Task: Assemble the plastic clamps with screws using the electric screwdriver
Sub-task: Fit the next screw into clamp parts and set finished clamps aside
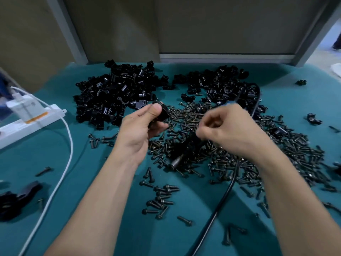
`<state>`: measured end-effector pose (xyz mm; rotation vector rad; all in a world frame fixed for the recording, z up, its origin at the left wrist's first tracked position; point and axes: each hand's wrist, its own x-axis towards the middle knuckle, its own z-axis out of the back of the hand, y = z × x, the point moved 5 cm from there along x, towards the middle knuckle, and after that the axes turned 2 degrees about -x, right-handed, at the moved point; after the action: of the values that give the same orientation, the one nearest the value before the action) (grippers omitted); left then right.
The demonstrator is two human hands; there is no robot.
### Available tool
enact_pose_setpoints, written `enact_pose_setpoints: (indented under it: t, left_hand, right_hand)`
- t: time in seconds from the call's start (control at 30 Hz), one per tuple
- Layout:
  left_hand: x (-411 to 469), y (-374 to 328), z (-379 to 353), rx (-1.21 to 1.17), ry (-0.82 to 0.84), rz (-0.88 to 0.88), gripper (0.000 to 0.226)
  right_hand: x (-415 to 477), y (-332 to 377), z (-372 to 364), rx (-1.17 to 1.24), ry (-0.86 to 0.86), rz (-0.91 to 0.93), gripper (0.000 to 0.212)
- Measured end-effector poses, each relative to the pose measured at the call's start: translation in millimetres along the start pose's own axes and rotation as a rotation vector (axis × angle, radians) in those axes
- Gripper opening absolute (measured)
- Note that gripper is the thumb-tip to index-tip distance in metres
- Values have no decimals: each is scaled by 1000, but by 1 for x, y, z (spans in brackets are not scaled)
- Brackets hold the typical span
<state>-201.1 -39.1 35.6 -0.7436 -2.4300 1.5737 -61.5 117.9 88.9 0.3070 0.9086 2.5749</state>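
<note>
Nearest me, my two bare forearms reach out over the desk [103, 191], which is covered in teal cloth. A black cable [219, 204] runs up between them, and a white cable [60, 174] curves along my left side toward a white power strip [31, 121]. A few loose screws [162, 198] lie scattered between my arms. Farther out they thicken into a broad screw pile [239, 159] spread under and to the right of my right wrist. Half buried in that pile lies what looks like the electric screwdriver [176, 161], dark with a grey metal end. My left hand [140, 130] is raised over the pile's left edge and holds a small glossy black clamp piece [162, 112], thumb pressed on top and fingers curled beneath it. My right hand [230, 128] hovers near it above the screws, knuckles up, fingers curled tight toward the thumb. It is blurred, and I cannot tell whether it pinches anything. Beyond my hands sit two heaps of shiny black plastic clamp parts, a left heap [114, 97] and a right heap [221, 84], close to each other. A stray clamp part [313, 119] lies well apart on the right. Behind it all stands a grey partition [221, 24].
</note>
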Motion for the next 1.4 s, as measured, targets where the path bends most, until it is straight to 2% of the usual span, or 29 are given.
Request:
enact_pose_setpoints:
  t: [0.07, 0.13, 0.23, 0.3, 0.37, 0.43, 0.5, 0.6, 0.67, 0.73, 0.9, 1.03, 1.13, 1.27, 1.4]
  left_hand:
    - [-3, -10, 9, -30, -50, -33, 42]
    - [-6, -15, 14, -27, -85, -56, 40]
    - [-14, -10, 15, 35, -89, -42, 45]
    - [-21, -4, 17, 110, -71, -31, 53]
    - [-25, 4, 20, 161, -50, -33, 42]
    - [-28, 10, 21, 172, -43, -44, 25]
    - [-28, 15, 22, 188, -37, -68, 36]
    - [-28, 18, 17, 272, 16, -128, 50]
    - [-29, 19, 13, 315, 43, -161, 55]
    - [-28, 23, 11, 334, 64, -161, 59]
    - [-25, 22, 8, 315, 158, -185, 32]
    - [-17, 23, 14, 338, 85, -183, 54]
    - [-16, 23, 15, 353, 55, -201, 67]
    - [-18, 23, 14, 376, 51, -234, 56]
    - [-22, 19, 15, 467, 2, -336, 41]
  right_hand:
    - [-19, -8, -10, -217, 212, -50, 12]
    - [-39, -13, -30, -341, 279, -69, 10]
    - [-53, -15, -46, -376, 174, -76, 20]
    - [-54, -14, -48, -375, 141, -67, 14]
    - [-55, -13, -51, -397, 140, -58, 4]
    - [-55, -12, -50, -411, 120, -57, 8]
    - [-50, -13, -36, -320, 37, -68, 13]
    - [-29, -4, -10, 90, -107, -52, 17]
    - [-12, 10, -6, 362, -140, -16, 16]
    - [1, 21, -15, 504, -119, -11, 16]
    - [24, 20, -39, 720, -2, -2, 11]
    - [22, 7, -50, 821, -3, -22, 12]
    - [18, 1, -53, 807, -29, -17, 12]
    - [17, -1, -54, 768, -53, -1, 10]
    - [17, -1, -62, 711, -92, -35, 24]
